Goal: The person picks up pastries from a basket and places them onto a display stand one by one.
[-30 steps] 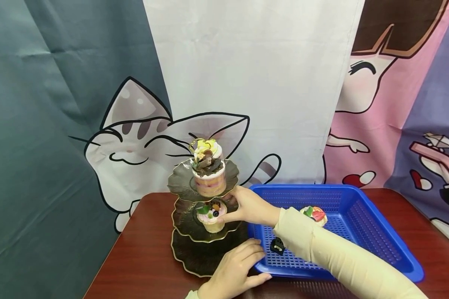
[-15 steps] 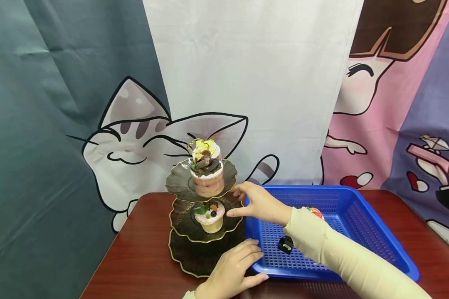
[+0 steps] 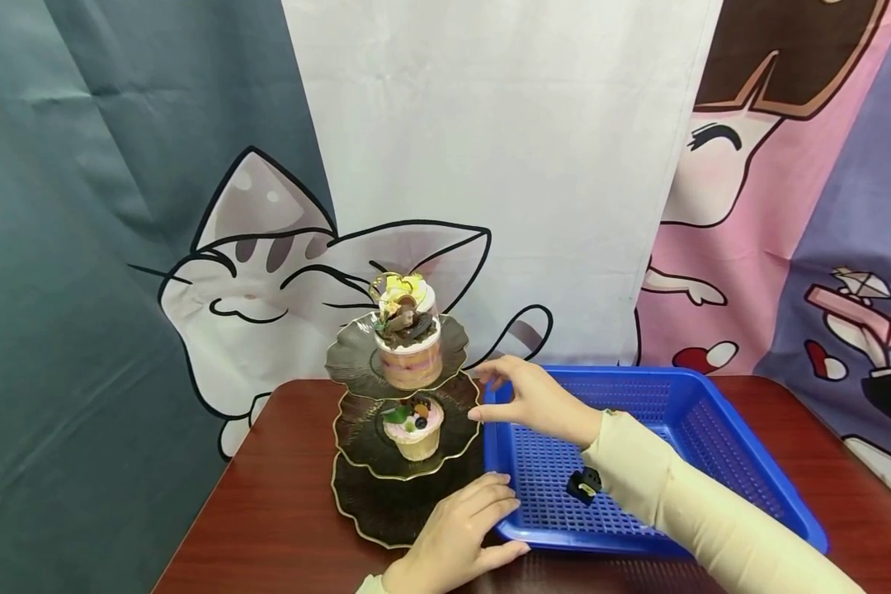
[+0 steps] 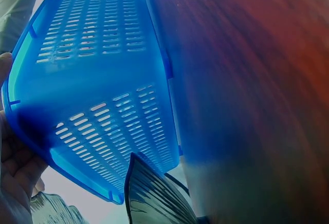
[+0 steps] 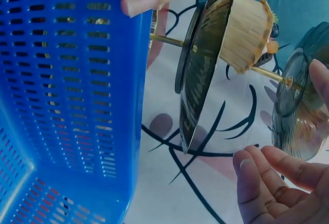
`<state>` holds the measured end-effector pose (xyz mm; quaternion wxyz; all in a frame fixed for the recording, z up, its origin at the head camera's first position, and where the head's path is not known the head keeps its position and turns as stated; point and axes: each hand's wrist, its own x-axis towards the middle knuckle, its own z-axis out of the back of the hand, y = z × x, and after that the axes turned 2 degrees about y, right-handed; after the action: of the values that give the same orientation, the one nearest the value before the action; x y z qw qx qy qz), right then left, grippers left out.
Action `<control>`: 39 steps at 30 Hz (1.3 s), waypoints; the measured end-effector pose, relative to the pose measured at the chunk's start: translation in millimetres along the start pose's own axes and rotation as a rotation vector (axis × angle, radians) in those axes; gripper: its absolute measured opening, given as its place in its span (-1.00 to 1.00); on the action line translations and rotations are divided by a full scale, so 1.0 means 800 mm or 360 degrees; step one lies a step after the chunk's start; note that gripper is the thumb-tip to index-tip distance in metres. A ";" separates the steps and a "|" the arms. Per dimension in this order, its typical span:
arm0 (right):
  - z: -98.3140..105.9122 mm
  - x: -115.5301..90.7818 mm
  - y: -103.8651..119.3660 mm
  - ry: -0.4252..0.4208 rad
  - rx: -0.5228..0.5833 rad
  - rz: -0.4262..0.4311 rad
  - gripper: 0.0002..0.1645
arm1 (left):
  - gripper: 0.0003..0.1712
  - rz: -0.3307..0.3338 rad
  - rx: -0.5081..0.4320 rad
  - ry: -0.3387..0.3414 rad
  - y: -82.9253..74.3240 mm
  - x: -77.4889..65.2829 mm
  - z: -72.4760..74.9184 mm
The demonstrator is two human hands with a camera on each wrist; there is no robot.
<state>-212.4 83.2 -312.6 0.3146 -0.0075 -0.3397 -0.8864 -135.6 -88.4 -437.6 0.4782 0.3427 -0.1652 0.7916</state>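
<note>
Hovering right hand, grip spread, near dark gold-rimmed three-tier stand toward left edge of table, left hand, grip loosely spread, resting on blue perforated plastic basket

The table looks like reddish-brown grained wood, smooth and glossy enough to mirror the basket near its front edge. That basket is smooth blue plastic with a soft shine along its slotted walls. The tiered stand has dark, ribbed, glass-like plates with thin gold edging; its post looks like polished gold-toned metal. The cupcake has a matt, pleated side. Beyond the table's far edge, the backdrop is creased cloth with a low sheen, and the sleeve is matt cloth
</note>
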 end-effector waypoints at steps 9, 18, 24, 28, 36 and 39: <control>0.009 -0.008 -0.010 -0.0035 0.0028 -0.0021 -0.28 | -0.56 0.0002 0.0013 0.0005 0.001 -0.001 0.002; 0.017 -0.015 -0.019 -0.0057 0.0000 -0.0042 -0.32 | -0.55 0.0000 0.0026 -0.0006 0.001 -0.001 0.002; 0.021 -0.020 -0.029 -0.0093 0.0030 -0.0075 -0.32 | -0.55 -0.0006 0.0040 -0.0009 0.000 0.000 0.002; 0.025 -0.024 -0.037 -0.0116 0.0006 -0.0088 -0.32 | -0.55 -0.0005 0.0041 -0.0002 -0.001 0.000 0.001; 0.032 -0.033 -0.050 -0.0153 -0.0041 -0.0129 -0.35 | -0.56 0.0007 0.0037 0.0021 -0.001 0.001 0.003; 0.034 -0.036 -0.055 -0.0166 -0.0049 -0.0151 -0.35 | -0.56 0.0003 0.0037 0.0018 -0.001 0.001 0.003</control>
<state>-219.8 141.0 -324.6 0.2539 -0.0423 -0.3419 -0.9038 -134.1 -88.8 -435.3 0.4743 0.3435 -0.1536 0.7959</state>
